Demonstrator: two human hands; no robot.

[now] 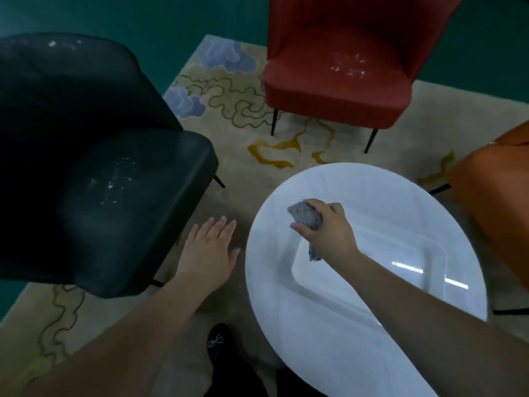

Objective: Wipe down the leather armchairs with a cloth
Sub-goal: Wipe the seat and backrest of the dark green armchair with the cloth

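Gripping the grey cloth (306, 216) above the round white bench (329, 333), the right hand (326, 227) had its fingers curled round it. The left hand (210, 250) hovered flat and open left of the bench, beside the dark armchair (100, 179). Beyond the bench stood the red armchair (343, 70), speckled white.

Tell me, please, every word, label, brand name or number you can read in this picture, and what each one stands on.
None: nothing legible.
The dark shoe bears a small pale mark, too blurred to read.
The chairs, the white table and the grey cloth show no lettering.
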